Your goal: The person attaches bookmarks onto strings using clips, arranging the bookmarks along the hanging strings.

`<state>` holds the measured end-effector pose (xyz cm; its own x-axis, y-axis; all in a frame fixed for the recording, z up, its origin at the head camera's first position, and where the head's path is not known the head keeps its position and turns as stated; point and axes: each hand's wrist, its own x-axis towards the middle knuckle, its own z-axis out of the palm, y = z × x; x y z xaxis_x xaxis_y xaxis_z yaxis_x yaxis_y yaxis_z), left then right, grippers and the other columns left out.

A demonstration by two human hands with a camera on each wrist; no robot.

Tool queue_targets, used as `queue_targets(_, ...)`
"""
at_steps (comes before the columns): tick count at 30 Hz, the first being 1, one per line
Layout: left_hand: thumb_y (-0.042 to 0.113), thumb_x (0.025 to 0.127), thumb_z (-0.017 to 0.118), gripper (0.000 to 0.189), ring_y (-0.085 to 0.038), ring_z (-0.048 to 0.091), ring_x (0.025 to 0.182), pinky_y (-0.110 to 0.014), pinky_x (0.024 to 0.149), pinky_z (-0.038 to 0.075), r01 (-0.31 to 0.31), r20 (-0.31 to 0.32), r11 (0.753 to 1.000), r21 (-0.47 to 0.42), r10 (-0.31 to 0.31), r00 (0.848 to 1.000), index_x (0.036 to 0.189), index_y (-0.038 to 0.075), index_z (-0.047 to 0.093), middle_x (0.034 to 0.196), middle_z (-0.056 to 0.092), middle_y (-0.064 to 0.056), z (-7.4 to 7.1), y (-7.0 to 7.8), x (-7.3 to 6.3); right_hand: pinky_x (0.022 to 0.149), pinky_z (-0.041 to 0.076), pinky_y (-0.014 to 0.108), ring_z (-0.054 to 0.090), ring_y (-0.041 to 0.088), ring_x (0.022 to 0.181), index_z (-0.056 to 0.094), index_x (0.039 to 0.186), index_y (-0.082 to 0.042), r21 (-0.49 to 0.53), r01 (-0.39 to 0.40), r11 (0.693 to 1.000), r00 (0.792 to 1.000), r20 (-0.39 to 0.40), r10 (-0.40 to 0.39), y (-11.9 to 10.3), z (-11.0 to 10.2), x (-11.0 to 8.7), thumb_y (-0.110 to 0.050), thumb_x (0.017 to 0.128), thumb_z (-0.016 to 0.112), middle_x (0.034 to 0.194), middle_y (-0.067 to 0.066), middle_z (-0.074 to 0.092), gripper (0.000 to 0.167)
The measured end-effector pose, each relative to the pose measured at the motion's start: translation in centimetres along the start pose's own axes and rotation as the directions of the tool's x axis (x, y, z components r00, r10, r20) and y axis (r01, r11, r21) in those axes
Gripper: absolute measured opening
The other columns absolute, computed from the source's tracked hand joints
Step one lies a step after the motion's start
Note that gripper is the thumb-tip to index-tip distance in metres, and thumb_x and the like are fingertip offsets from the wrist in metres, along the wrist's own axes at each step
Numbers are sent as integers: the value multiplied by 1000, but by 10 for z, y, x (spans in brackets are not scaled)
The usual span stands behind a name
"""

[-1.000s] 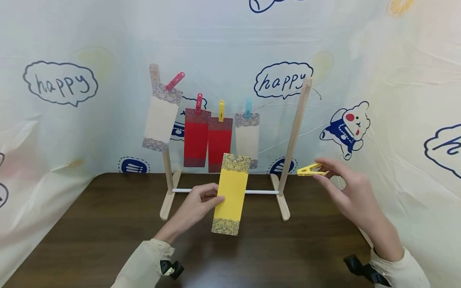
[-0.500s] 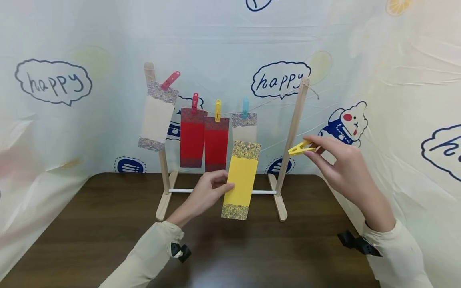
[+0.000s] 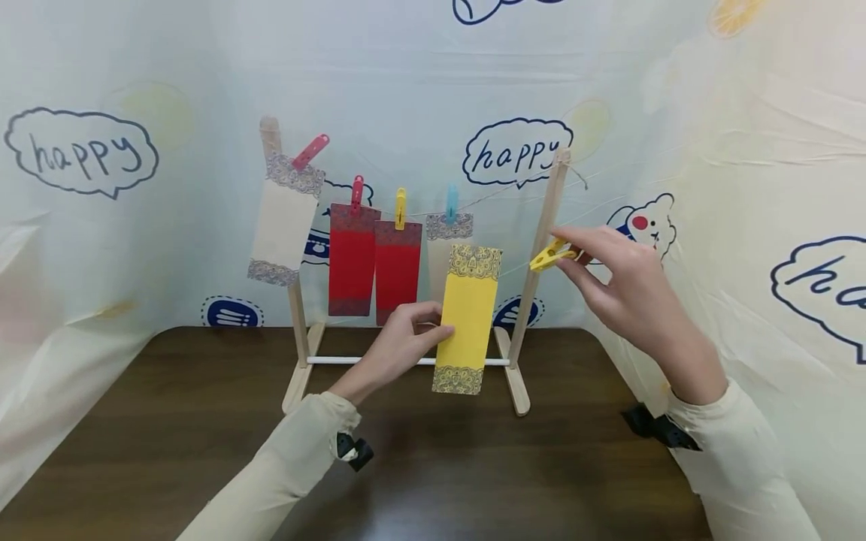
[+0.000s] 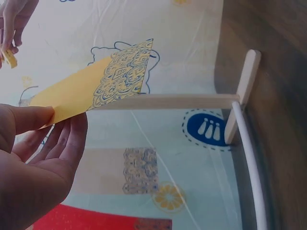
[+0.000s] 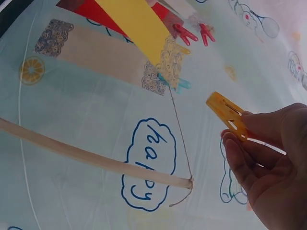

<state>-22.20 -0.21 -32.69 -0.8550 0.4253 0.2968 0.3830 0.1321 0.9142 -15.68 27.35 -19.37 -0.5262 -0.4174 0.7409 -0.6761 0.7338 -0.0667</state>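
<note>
My left hand pinches a yellow paper card with dark lace print at both ends by its left edge. It hangs in front of the white card under the blue clothespin. To the right, my right hand pinches a yellow clothespin between thumb and fingers, near the right wooden post. The right wrist view shows a bare stretch of string between the blue clothespin and the post top. The yellow card stands apart from the string and the held clothespin.
Two red cards hang by a red clothespin and a yellow one. A white card hangs at the left post under a tilted red clothespin. The rack's white crossbar runs low above the brown table.
The yellow card has risen and moved right in my left hand, now partly covering the white card. My right hand has moved the clothespin up and left, closer to the right post.
</note>
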Motion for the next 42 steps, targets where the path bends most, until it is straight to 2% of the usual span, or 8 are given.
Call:
queue_targets(5, 14, 94, 69, 24, -26, 68, 101, -38, 90, 56, 18, -7, 1000, -20, -18, 1000, 117, 5, 68, 117, 67, -11, 4, 0, 11, 63, 44, 23, 56, 19, 87, 65, 129, -5, -31, 28, 999, 993, 114, -24, -4, 1, 18, 2, 87, 73, 106, 8, 73, 43)
queue_targets(8, 13, 95, 69, 24, -27, 68, 103, -39, 91, 56, 24, -8, 999, -49, -24, 1000, 117, 4, 67, 118, 67, -12, 6, 0, 16, 67, 50, 31, 59, 21, 86, 61, 132, -2, -48, 30, 998, 988, 155, -22, -4, 2, 33, 1, 87, 74, 106, 11, 71, 47)
queue_targets(12, 13, 95, 68, 23, -25, 68, 100, -39, 86, 57, 32, -14, 996, -79, -34, 999, 116, 5, 67, 115, 68, -11, 9, 0, 24, 74, 53, 39, 63, 24, 85, 63, 128, 1, -45, 17, 999, 990, 139, -10, -2, -1, 52, -1, 87, 75, 104, 14, 69, 43)
queue_targets(16, 13, 96, 67, 20, -23, 66, 97, -35, 79, 57, 30, -14, 995, -95, -32, 999, 115, 6, 67, 111, 68, -10, 12, 3, 32, 75, 51, 36, 64, 22, 86, 67, 125, -2, -38, 21, 999, 995, 96, -17, 0, -4, 66, -4, 89, 74, 109, 12, 69, 37)
queue_targets(22, 10, 97, 65, 18, -23, 68, 99, -34, 84, 58, 5, -4, 988, -157, -6, 1000, 113, 3, 66, 110, 67, -12, 17, 7, 44, 78, 50, 34, 63, 21, 87, 63, 129, 1, -30, 54, 998, 997, 60, -52, 0, -6, 81, -5, 91, 71, 109, 14, 66, 39)
queue_targets(30, 12, 98, 64, 19, -24, 69, 97, -37, 83, 58, -17, 7, 979, -202, 19, 1000, 113, 2, 66, 109, 67, -14, 25, 12, 55, 84, 53, 39, 64, 25, 88, 62, 125, 4, -29, 1, 1000, 995, 97, 2, 6, -5, 97, -5, 95, 67, 103, 15, 68, 32)
queue_targets(38, 12, 98, 63, 21, -25, 70, 96, -40, 86, 57, 3, -2, 946, -323, -4, 1000, 117, 1, 66, 114, 68, -15, 35, 17, 63, 86, 53, 40, 63, 26, 92, 63, 129, -2, -41, -64, 997, 983, 169, 70, 19, 1, 109, -9, 98, 63, 105, 14, 69, 32)
queue_targets(42, 10, 98, 63, 20, -25, 70, 96, -40, 86, 57, -5, -11, 932, -363, 2, 1000, 116, 0, 65, 115, 68, -15, 41, 19, 70, 86, 52, 36, 62, 22, 90, 66, 124, -4, -34, -67, 997, 981, 179, 72, 22, 5, 119, -9, 98, 64, 102, 10, 70, 27)
